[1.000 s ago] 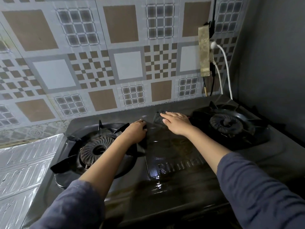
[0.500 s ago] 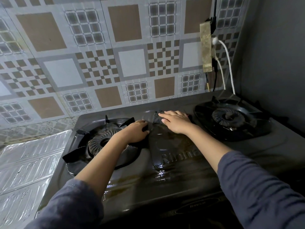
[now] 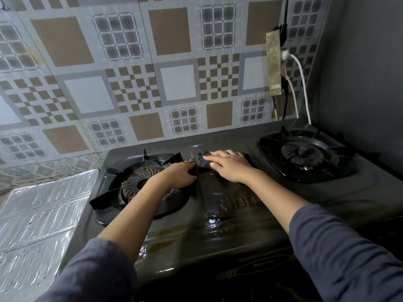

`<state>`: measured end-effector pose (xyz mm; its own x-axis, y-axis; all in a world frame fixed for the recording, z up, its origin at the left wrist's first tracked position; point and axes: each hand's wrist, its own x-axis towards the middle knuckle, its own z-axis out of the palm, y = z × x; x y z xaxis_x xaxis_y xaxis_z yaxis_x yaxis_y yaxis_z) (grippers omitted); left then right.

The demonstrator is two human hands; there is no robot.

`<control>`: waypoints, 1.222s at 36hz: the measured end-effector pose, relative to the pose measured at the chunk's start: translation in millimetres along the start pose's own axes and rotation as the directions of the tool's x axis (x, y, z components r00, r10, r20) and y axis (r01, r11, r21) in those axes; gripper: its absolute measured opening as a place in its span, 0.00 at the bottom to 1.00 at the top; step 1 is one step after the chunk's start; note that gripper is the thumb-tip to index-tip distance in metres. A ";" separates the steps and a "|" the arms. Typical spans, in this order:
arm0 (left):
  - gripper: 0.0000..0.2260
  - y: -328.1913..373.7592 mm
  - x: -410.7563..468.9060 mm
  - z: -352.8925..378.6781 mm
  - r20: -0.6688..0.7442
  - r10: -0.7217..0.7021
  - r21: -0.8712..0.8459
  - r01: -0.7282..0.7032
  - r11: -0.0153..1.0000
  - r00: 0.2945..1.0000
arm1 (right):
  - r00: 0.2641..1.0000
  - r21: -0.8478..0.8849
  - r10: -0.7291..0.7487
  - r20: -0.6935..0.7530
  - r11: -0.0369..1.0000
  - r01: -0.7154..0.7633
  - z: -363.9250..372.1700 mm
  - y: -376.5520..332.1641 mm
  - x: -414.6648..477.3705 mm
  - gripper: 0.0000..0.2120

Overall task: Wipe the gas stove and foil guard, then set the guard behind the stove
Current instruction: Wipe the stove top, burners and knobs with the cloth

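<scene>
The black two-burner gas stove (image 3: 229, 232) fills the middle of the view, and its centre strip is wet and shiny. My right hand (image 3: 229, 168) lies flat at the back of that strip, pressing a dark cloth (image 3: 201, 159) onto the stove. My left hand (image 3: 178, 177) rests with curled fingers on the inner edge of the left burner (image 3: 139, 186), touching the cloth's left end. Whether it grips anything is hidden. The silver foil guard (image 3: 41, 214) lies flat on the counter to the left of the stove.
The right burner (image 3: 305, 155) sits near a dark side wall (image 3: 366, 83). A socket strip (image 3: 273, 64) with a white cable (image 3: 302, 83) hangs on the tiled back wall (image 3: 130, 73) above the stove's rear right corner. The stove's back edge is close to the tiles.
My view has shifted left and slightly nearer, showing more foil guard. Both hands stay at the stove's back centre, the right one barely moving on the cloth.
</scene>
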<state>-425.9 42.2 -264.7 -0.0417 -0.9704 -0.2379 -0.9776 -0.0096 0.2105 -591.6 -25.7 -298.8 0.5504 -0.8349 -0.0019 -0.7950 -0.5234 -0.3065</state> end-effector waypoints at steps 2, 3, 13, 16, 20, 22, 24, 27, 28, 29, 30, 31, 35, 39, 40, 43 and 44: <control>0.26 -0.8 0.0 -0.1 0.010 0.002 -0.002 -0.002 1.000 1.000 | 1.000 0.000 -0.013 -0.002 1.000 0.013 0.7 -0.8 -1.7 0.19; 0.26 -1.5 0.2 -0.1 0.014 0.002 -0.008 -0.002 1.000 1.000 | 1.000 -0.003 -0.021 -0.005 1.000 0.021 1.3 -1.0 -2.3 0.19; 0.27 -5.1 1.0 0.2 0.014 0.029 -0.064 -0.028 0.998 0.999 | 0.998 -0.008 -0.053 -0.029 0.999 0.053 -0.8 -10.9 -12.6 0.19; 0.26 -4.5 -1.2 -0.1 0.013 0.040 -0.076 -0.039 0.996 0.999 | 0.999 -0.007 -0.048 -0.017 0.999 0.048 -0.4 -13.6 -15.1 0.19; 0.25 -2.3 -3.0 0.5 -0.003 0.041 -0.072 -0.041 0.997 0.999 | 0.998 -0.004 -0.052 -0.023 0.999 0.052 -0.1 -13.6 -16.2 0.18; 0.25 -0.8 -3.9 0.9 -0.007 0.039 -0.070 -0.039 0.997 0.999 | 0.998 0.000 -0.063 -0.019 0.998 0.063 0.1 -12.2 -17.2 0.18; 0.25 0.8 -5.2 0.5 -0.009 0.035 -0.059 -0.035 0.998 0.999 | 0.997 0.008 -0.082 -0.008 0.997 0.082 -0.9 -9.6 -18.7 0.18; 0.23 3.1 -5.0 1.0 -0.016 0.027 -0.036 -0.028 0.999 0.999 | 0.994 0.027 -0.107 0.001 0.994 0.107 -3.6 -2.6 -22.2 0.17; 0.22 4.2 -4.9 1.5 -0.018 0.025 -0.028 -0.025 0.999 1.000 | 0.993 0.030 -0.116 -0.002 0.993 0.116 -4.5 -0.2 -23.6 0.17; 0.22 5.5 -4.6 2.1 -0.018 0.022 -0.021 -0.022 1.000 1.000 | 0.992 0.032 -0.124 -0.004 0.992 0.124 -5.1 2.1 -25.2 0.17; 0.21 7.4 -4.8 2.6 -0.020 0.019 -0.016 -0.020 1.000 1.000 | 0.992 0.034 -0.129 -0.005 0.991 0.129 -5.9 4.5 -26.7 0.17; 0.21 9.6 -5.5 3.1 -0.022 0.015 -0.011 -0.015 1.000 1.000 | 0.991 0.036 -0.133 -0.004 0.991 0.133 -6.9 7.0 -28.4 0.17; 0.21 18.4 -9.6 4.8 -0.042 -0.001 0.037 0.003 0.999 0.999 | 0.992 0.012 -0.129 0.002 0.992 0.129 -12.5 14.8 -35.5 0.17; 0.19 26.5 -12.9 8.0 -0.049 -0.022 0.076 0.026 0.997 0.999 | 0.995 -0.021 -0.103 0.005 0.994 0.103 -17.2 23.3 -45.8 0.18; 0.19 28.8 -13.7 8.8 -0.049 -0.024 0.083 0.028 0.996 0.999 | 0.996 -0.032 -0.094 0.006 0.995 0.094 -18.2 25.7 -48.4 0.18; 0.18 36.0 -16.9 10.7 -0.054 -0.031 0.102 0.036 0.994 0.998 | 0.998 -0.069 -0.061 0.008 0.996 0.061 -20.2 32.3 -54.8 0.19; 0.17 37.7 -17.8 11.4 -0.057 -0.035 0.106 0.040 0.994 0.998 | 0.999 -0.079 -0.046 0.004 0.996 0.047 -20.4 34.2 -56.5 0.20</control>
<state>-464.4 61.8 -263.4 0.0040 -0.9817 -0.1904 -0.9948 -0.0233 0.0992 -655.1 0.1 -289.8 0.5878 -0.8090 0.0082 -0.7863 -0.5736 -0.2297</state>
